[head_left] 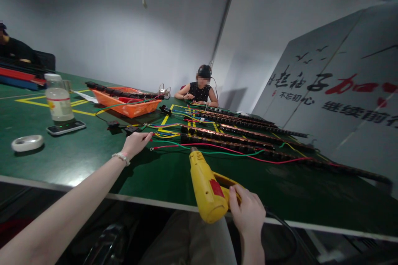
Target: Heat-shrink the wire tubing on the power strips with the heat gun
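Observation:
My right hand (247,209) is wrapped round the handle of a yellow heat gun (207,188), whose metal nozzle points forward over the table. My left hand (137,144) is closed at the ends of thin coloured wires (168,135), which come from a long dark strip with copper-coloured parts (224,143). The exact grip is partly hidden by the fingers. Close by, a red wire (199,144) with a ring terminal and a green wire (230,153) run along the front strip. Black connectors (130,129) lie just behind my left hand.
An orange basket (133,109) holds more dark strips. To the left are a bottle (59,101), a phone (66,127) and a white ring-shaped object (27,143). Several strips lie across the green table (77,161). One person sits opposite, another at far left.

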Demonstrator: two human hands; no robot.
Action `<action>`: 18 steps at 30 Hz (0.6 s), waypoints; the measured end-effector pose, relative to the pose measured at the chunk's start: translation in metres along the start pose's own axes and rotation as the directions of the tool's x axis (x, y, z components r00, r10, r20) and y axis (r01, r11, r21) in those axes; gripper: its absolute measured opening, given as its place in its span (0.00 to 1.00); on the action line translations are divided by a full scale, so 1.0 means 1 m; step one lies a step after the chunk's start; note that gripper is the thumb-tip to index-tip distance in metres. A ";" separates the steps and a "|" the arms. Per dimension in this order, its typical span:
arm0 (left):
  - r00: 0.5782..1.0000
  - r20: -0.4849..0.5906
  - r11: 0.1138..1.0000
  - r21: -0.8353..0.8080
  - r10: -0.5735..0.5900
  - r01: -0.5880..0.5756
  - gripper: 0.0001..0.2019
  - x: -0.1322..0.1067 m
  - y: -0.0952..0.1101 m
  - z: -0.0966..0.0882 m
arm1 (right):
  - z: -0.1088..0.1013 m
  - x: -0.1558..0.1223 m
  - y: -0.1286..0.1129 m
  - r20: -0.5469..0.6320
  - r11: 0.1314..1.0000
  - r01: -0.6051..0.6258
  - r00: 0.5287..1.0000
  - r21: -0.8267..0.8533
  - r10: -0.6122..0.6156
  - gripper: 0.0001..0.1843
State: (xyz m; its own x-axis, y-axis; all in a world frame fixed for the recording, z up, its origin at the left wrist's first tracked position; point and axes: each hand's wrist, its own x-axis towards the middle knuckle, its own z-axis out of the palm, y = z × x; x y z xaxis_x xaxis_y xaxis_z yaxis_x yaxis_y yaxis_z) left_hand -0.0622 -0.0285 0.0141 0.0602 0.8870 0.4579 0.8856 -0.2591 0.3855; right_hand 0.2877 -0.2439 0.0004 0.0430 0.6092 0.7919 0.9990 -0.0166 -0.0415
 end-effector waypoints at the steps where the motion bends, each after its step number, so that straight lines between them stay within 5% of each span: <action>1: 1.000 0.010 1.000 -0.009 0.006 -0.005 0.28 0.000 0.000 0.001 | -0.001 0.000 -0.001 0.001 1.000 0.000 1.000 -0.003 0.000 0.21; 18: 0.979 0.171 0.982 -0.172 0.111 -0.082 0.29 0.006 -0.008 0.011 | 0.010 0.002 -0.074 0.017 0.998 0.022 1.000 0.058 -0.023 0.19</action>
State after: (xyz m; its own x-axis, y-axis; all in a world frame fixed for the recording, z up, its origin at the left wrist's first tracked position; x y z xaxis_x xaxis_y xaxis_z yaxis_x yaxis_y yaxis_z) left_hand -0.0640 -0.0171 0.0049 0.2365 0.9049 0.3539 0.7851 -0.3926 0.4790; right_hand 0.2132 -0.2335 -0.0012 0.0197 0.6228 0.7821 0.9973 0.0430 -0.0594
